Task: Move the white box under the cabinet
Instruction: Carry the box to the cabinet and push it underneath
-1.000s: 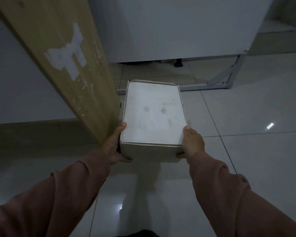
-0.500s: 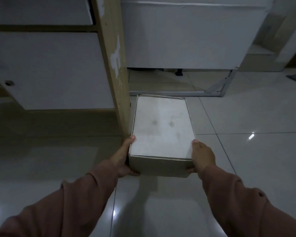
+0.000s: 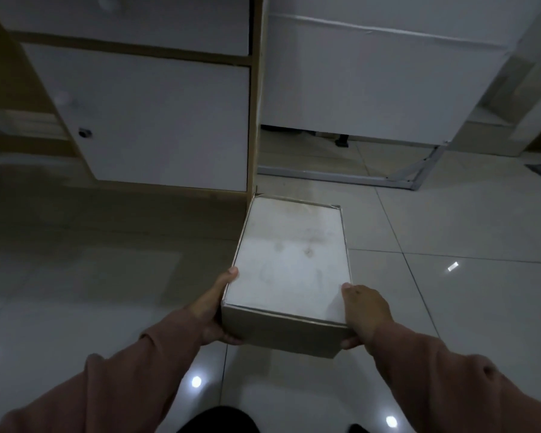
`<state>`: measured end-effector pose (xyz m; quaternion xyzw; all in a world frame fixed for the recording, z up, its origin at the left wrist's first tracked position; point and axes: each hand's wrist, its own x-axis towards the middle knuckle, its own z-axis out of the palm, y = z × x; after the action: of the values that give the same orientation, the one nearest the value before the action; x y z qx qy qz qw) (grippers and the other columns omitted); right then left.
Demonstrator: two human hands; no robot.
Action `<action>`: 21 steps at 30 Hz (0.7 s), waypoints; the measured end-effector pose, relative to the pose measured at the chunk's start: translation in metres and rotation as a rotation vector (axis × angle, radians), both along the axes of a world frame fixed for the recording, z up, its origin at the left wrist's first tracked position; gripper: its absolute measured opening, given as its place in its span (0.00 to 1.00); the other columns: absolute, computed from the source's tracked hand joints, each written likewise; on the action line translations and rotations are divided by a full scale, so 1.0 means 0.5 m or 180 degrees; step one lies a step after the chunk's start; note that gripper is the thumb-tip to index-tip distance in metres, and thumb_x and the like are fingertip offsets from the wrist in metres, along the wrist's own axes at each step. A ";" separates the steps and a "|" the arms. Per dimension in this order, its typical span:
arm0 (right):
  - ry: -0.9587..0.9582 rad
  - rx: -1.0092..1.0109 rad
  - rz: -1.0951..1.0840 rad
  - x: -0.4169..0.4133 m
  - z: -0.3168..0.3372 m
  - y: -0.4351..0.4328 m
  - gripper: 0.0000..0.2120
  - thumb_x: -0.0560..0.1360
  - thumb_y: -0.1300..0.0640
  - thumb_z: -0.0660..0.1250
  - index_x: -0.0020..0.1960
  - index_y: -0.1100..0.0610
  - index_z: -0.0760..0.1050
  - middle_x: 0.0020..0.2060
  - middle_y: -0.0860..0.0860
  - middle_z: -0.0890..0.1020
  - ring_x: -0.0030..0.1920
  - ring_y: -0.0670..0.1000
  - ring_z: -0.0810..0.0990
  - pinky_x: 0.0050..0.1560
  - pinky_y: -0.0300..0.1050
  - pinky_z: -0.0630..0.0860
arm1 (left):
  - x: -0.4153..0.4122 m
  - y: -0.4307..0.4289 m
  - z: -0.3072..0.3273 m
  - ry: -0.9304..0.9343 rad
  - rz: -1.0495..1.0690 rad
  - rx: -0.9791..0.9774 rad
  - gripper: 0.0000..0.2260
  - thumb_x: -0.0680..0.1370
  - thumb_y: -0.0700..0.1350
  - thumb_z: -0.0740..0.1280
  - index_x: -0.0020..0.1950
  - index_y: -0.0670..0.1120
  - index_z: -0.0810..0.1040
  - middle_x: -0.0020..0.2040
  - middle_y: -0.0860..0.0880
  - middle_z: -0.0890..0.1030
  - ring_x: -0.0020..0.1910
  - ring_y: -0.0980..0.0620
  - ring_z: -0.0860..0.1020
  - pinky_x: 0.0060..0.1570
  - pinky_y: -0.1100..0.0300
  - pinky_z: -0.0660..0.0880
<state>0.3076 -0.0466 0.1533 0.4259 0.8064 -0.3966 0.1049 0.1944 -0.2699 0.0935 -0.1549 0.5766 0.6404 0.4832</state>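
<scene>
Glossy pale floor tiles [image 3: 450,307] are stretching across a dim room in the head view, with a wooden-framed cabinet [image 3: 156,120] of white drawer fronts standing at the back left. The white box [image 3: 291,264] is sitting low over the tiles, its far left corner just beside the cabinet's front right corner. The left hand [image 3: 214,310] and right hand [image 3: 364,314] are clamping its near corners, thumbs lying on the lid.

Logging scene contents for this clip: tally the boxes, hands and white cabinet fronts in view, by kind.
White box: 1
Hands: 2, the left hand and the right hand, both gripping the box
White cabinet fronts: 2, the lower door and the panel above it
Total: 5
</scene>
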 end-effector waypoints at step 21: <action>-0.0014 0.0071 0.0351 -0.033 -0.012 -0.233 0.25 0.79 0.43 0.54 0.67 0.60 0.66 0.63 0.61 0.76 0.59 0.63 0.77 0.55 0.60 0.79 | 0.041 -0.262 -0.023 -0.0035 0.0675 -0.0085 0.21 0.73 0.65 0.60 0.48 0.49 0.79 0.35 0.43 0.85 0.44 0.40 0.77 0.49 0.43 0.72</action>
<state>0.2913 -0.1630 0.1471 0.3828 0.8328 -0.3803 0.1236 0.2147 -0.4008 0.0821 -0.2251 0.5627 0.6793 0.4137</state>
